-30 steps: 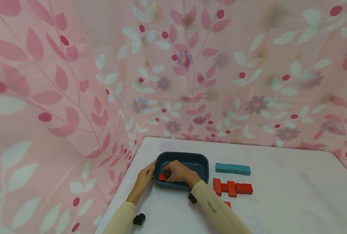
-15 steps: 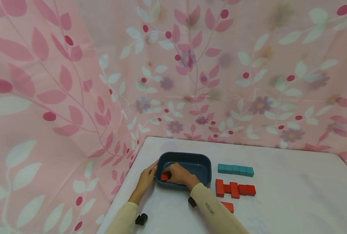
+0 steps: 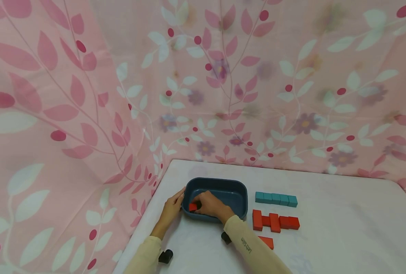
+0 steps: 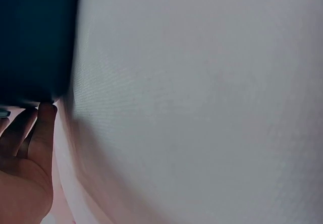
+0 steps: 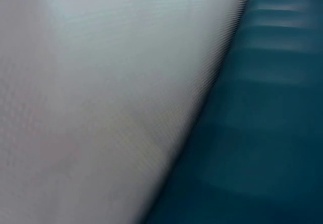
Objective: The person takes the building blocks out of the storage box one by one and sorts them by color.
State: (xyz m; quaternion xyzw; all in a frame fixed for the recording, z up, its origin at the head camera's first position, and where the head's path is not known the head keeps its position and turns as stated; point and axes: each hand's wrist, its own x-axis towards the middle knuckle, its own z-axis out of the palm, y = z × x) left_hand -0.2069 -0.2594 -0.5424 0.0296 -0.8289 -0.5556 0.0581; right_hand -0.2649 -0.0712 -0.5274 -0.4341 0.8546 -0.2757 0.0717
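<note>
Red wooden block (image 3: pixel 191 207) pinched in your right hand (image 3: pixel 207 203) at nine o'clock inside the dark blue plastic tub (image 3: pixel 238 190); your flat left hand (image 3: pixel 171 209) steadies its rim, or it may slide.

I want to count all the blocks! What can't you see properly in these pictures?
- Head view: the right hand covers part of the blue tray, so other blocks besides the red block may be hidden.
- Head view: the sleeve hides part of the lone red piece.
- Right wrist view: blurred, only tray wall and table.
- Left wrist view: left hand cut off by the edge.
</note>
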